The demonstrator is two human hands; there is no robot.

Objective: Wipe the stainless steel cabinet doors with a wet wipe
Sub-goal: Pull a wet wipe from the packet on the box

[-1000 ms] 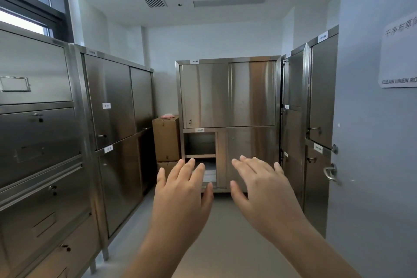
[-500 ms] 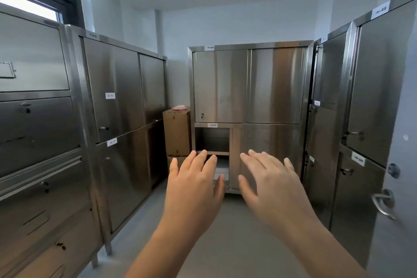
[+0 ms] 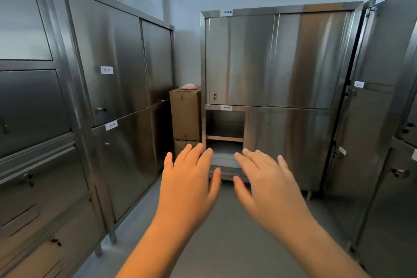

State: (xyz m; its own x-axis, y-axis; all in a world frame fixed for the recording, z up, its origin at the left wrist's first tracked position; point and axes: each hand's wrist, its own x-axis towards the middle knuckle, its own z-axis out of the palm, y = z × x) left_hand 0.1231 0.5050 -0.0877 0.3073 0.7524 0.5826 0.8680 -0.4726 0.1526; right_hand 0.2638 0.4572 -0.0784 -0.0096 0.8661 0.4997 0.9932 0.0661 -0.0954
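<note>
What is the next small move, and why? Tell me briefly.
Probably step toward the flat pink item on the tall brown cardboard box, which may be the wipes: the left hand and right hand are both open and empty.

Cardboard boxes (image 3: 185, 115) stand between left cabinet (image 3: 117, 88) and rear cabinet (image 3: 277, 88).

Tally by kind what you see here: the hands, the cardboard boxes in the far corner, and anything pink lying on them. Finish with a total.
Hands: 2, left hand and right hand, both empty.
Cardboard boxes: 2, upper box stacked on lower box.
Pink items: 1, pink item on the upper box.
Total: 5.
</note>
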